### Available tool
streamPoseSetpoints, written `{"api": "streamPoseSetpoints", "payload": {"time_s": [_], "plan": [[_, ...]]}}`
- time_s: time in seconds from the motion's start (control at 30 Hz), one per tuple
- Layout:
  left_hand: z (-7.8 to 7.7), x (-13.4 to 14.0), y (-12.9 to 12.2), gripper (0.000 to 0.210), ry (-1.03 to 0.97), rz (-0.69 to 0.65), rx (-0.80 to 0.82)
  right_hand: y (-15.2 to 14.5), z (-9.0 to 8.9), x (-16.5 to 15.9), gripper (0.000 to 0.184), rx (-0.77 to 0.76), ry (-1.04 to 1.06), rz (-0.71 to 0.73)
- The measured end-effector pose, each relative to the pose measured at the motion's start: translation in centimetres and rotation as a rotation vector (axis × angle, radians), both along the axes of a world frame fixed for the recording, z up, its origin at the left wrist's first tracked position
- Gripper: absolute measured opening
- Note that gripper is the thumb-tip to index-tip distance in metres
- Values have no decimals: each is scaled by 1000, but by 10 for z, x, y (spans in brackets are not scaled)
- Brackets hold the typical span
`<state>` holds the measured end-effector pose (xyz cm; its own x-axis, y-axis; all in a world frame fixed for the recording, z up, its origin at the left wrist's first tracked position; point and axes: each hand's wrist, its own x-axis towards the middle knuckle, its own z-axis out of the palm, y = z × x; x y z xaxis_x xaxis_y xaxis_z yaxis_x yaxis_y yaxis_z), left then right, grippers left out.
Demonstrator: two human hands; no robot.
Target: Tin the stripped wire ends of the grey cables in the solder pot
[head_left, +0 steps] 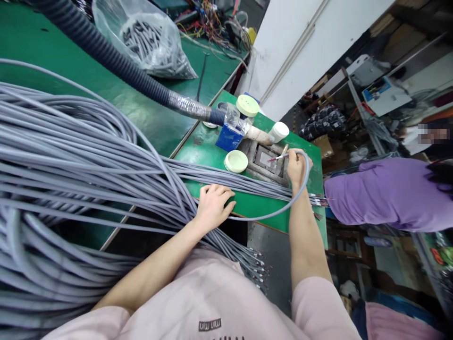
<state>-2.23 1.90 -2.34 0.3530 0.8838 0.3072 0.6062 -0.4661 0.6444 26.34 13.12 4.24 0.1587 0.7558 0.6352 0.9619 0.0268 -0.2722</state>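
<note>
My right hand (296,166) is closed on a grey cable (279,213) near its stripped end. Thin red and dark wires fan out from that end, above the silvery square surface of a soldering pot (268,159). A short tan stick (285,150) shows beside my right fingertips; whether I hold it is unclear. The cable loops back over my right wrist and runs down to my left hand (214,204). That hand lies palm down over the cables at the table edge, fingers stretched and thumb apart. Beneath and beside it passes a bundle of grey cables (226,178).
A pale green round dish (236,161), a green-lidded jar (247,106) and a white cup (279,131) stand around the pot. A ribbed hose (141,78) ends by a blue box (229,137). Many cables (71,156) cover the left. A person in purple (385,193) is at right.
</note>
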Motion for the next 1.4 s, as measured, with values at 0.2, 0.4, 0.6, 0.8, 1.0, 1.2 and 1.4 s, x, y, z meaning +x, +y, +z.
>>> {"api": "streamPoseSetpoints", "payload": {"time_s": [0.2, 0.4, 0.6, 0.8, 1.0, 1.2, 1.4], "plan": [[-1, 0, 0, 22, 5, 6, 12, 11, -12, 10, 32, -44, -8, -25], [-1, 1, 1, 21, 7, 10, 15, 18, -18, 10, 35, -83, 3, -25], [1, 0, 1, 20, -23, 16, -25, -25, 15, -17, 32, 27, 50, 75], [11, 2, -3, 18, -557, 15, -244, -122, 29, -66, 21, 153, 118, 474], [27, 11, -17, 37, -1037, -306, -883, -187, -6, -96, 41, 81, 50, 709], [33, 12, -29, 35, -1042, -322, -939, -214, -22, -102, 46, 51, 83, 711], [33, 16, -35, 27, -1003, -354, -907, -225, -30, -94, 45, 33, 46, 678]]}}
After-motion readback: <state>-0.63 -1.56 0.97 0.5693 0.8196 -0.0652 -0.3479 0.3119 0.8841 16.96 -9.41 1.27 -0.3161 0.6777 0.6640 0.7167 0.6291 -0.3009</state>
